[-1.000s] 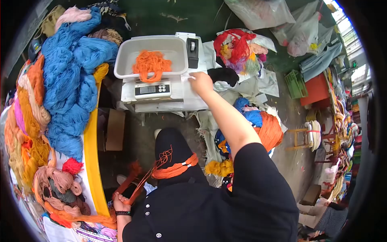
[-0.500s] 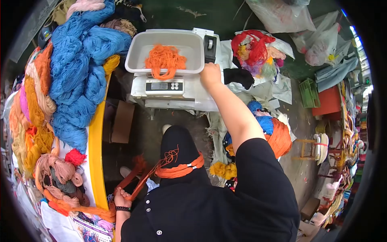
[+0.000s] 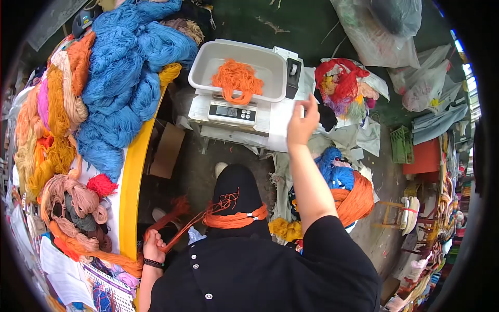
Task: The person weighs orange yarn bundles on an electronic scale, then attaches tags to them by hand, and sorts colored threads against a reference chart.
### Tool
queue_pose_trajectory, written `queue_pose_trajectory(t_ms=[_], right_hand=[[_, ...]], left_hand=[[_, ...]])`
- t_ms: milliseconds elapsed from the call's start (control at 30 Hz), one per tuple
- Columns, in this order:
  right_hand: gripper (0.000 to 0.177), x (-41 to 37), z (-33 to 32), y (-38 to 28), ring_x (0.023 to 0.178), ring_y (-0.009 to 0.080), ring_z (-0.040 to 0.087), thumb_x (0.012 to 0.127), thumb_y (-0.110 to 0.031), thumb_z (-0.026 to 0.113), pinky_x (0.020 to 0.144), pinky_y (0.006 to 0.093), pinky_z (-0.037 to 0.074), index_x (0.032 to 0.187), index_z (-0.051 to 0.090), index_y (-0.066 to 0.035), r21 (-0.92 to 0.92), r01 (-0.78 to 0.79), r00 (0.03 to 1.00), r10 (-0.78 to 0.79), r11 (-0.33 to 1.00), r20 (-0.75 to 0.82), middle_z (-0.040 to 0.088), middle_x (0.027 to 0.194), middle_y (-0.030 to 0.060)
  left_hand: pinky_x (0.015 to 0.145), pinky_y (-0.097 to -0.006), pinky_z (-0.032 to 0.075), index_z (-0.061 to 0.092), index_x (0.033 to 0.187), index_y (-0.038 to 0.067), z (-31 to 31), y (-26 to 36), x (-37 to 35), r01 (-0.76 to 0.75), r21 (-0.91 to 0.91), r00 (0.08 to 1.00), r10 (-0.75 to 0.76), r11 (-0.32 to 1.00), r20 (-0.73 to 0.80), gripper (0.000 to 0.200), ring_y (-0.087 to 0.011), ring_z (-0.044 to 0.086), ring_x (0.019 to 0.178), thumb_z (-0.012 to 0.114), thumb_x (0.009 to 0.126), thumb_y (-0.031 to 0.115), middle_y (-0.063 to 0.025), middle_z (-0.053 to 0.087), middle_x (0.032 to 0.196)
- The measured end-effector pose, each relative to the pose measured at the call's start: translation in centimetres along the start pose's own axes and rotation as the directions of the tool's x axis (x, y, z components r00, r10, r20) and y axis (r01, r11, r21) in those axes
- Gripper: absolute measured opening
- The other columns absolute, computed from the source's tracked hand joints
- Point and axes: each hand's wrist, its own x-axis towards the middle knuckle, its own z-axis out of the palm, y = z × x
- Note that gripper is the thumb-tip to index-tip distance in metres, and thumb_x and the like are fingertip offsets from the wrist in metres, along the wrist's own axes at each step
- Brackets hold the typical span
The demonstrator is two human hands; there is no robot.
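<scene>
My left hand (image 3: pixel 153 247), low on the left, is closed around strands of orange yarn (image 3: pixel 179 232) that run toward my lap. A bundle of orange yarn (image 3: pixel 235 220) lies across my thigh, with a white band around part of it and loose ends on top. My right hand (image 3: pixel 303 122) is open beside the scale, fingers partly bent and apart, holding nothing. Left of it, a grey plastic tray (image 3: pixel 200 78) rests on the digital scale (image 3: pixel 232 112). Inside lies a loose heap of orange yarn (image 3: pixel 236 79), one loop hanging over the front rim. A black tape dispenser (image 3: pixel 293 77) stands close to the tray.
Blue yarn (image 3: pixel 119 88) and other coloured skeins cover the yellow-edged table (image 3: pixel 136 192) at left. On the right are red and mixed yarn (image 3: pixel 343 80), blue and orange skeins (image 3: pixel 356 200), plastic bags (image 3: pixel 377 41), a green crate (image 3: pixel 401 145) and a wooden stool (image 3: pixel 390 214).
My right hand has drawn away from the tray's front right corner to the right, its fingers opening. The whole view has shifted slightly. My left hand still grips the yarn.
</scene>
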Motion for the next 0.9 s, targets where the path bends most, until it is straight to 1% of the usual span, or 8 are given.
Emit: queue_pose_trajectory(t_ms=[67, 267, 500, 567, 633, 700, 767, 900], right_hand=[[0.055, -0.8, 0.8, -3.7, 0.091, 0.0259, 0.055, 0.074, -0.006, 0.067, 0.085, 0.0373, 0.039, 0.126, 0.048, -0.004, 0.086, 0.431, 0.887, -0.439, 0.898, 0.141, 0.061, 0.096, 0.0080], [0.063, -1.9, 6.4, -7.4, 0.102, 0.0226, 0.053, 0.067, -0.006, 0.061, 0.097, 0.0412, 0.033, 0.128, 0.047, -0.010, 0.002, 0.803, 0.544, -0.735, 0.595, 0.405, 0.058, 0.102, 0.0043], [0.069, -4.0, 2.5, -13.5, 0.079, 0.0363, 0.058, 0.077, 0.002, 0.052, 0.068, 0.0434, 0.046, 0.141, 0.027, -0.006, 0.302, 0.251, 0.598, -0.393, 0.920, 0.698, 0.060, 0.091, 0.0180], [0.066, -5.5, -2.0, -18.9, 0.086, 0.0357, 0.059, 0.080, -0.004, 0.053, 0.074, 0.0411, 0.048, 0.141, 0.027, -0.005, 0.324, 0.027, 0.407, -0.306, 0.946, 0.861, 0.055, 0.117, 0.0218], [0.064, -8.1, -5.0, -21.9, 0.074, 0.0341, 0.059, 0.080, -0.005, 0.053, 0.064, 0.0416, 0.048, 0.140, 0.029, -0.006, 0.608, 0.142, 0.332, -0.616, 0.781, 0.714, 0.062, 0.085, 0.0151], [0.061, -8.4, -9.4, -26.6, 0.064, 0.0324, 0.058, 0.078, -0.006, 0.053, 0.053, 0.0421, 0.045, 0.136, 0.034, -0.007, 0.585, 0.081, -0.016, -0.586, 0.807, 0.810, 0.058, 0.071, 0.0100], [0.067, -10.9, -11.7, -27.8, 0.060, 0.0321, 0.057, 0.075, -0.006, 0.055, 0.049, 0.0409, 0.044, 0.138, 0.032, -0.008, 0.809, -0.031, -0.045, -0.809, 0.588, 0.586, 0.055, 0.067, 0.0114], [0.082, -13.5, -14.6, -29.4, 0.066, 0.0316, 0.057, 0.072, -0.001, 0.055, 0.051, 0.0417, 0.045, 0.144, 0.017, -0.009, 0.897, -0.116, -0.202, -0.895, 0.426, 0.399, 0.053, 0.075, 0.0138]], left_hand=[[0.055, -0.0240, 0.040, 0.052, 0.088, 0.014, 1.1, 0.3, 0.0, -0.069, 0.004, 0.989, 0.068, 0.998, 0.129, 0.018, -0.0074, 0.045, 0.059, 0.049, 0.095, 0.030, 0.0039, 0.047, 0.073], [0.049, -0.0181, 0.041, 0.051, 0.089, 0.014, 4.2, 3.6, -2.7, -0.096, -0.107, 0.958, 0.121, 0.990, 0.260, 0.013, -0.0059, 0.048, 0.058, 0.047, 0.096, 0.025, 0.0029, 0.051, 0.077], [0.038, -0.0182, 0.022, 0.052, 0.114, 0.011, 3.0, 5.7, -4.9, 0.168, -0.305, 0.737, 0.086, 0.937, 0.670, 0.033, -0.0032, 0.027, 0.042, 0.042, 0.097, 0.037, 0.0063, 0.033, 0.055], [0.040, -0.0179, 0.023, 0.037, 0.137, 0.012, 3.5, 6.9, -6.1, 0.289, -0.404, 0.639, 0.139, 0.868, 0.756, 0.052, -0.0034, 0.026, 0.042, 0.042, 0.096, 0.043, 0.0055, 0.032, 0.055], [0.041, -0.0172, 0.025, 0.031, 0.142, 0.015, 3.2, 7.3, -6.0, 0.284, -0.425, 0.509, 0.240, 0.860, 0.826, 0.055, -0.0037, 0.028, 0.044, 0.044, 0.096, 0.042, 0.0028, 0.036, 0.064], [0.045, -0.0160, 0.026, 0.048, 0.133, 0.018, 3.6, 7.7, -6.5, 0.241, -0.382, 0.434, 0.253, 0.892, 0.865, 0.043, -0.0036, 0.035, 0.054, 0.046, 0.095, 0.037, -0.0014, 0.049, 0.096], [0.050, -0.0169, 0.037, 0.055, 0.126, 0.016, 4.2, 8.7, -7.8, 0.174, -0.314, 0.517, 0.185, 0.933, 0.835, 0.036, -0.0066, 0.044, 0.063, 0.048, 0.095, 0.031, -0.0115, 0.032, 0.143], [0.042, -0.0201, 0.034, 0.043, 0.130, -0.005, 7.9, 9.8, -11.4, -0.145, -0.079, 0.433, 0.135, 0.986, 0.891, 0.049, -0.0043, 0.040, 0.047, 0.047, 0.095, 0.028, -0.0173, 0.054, 0.126]])
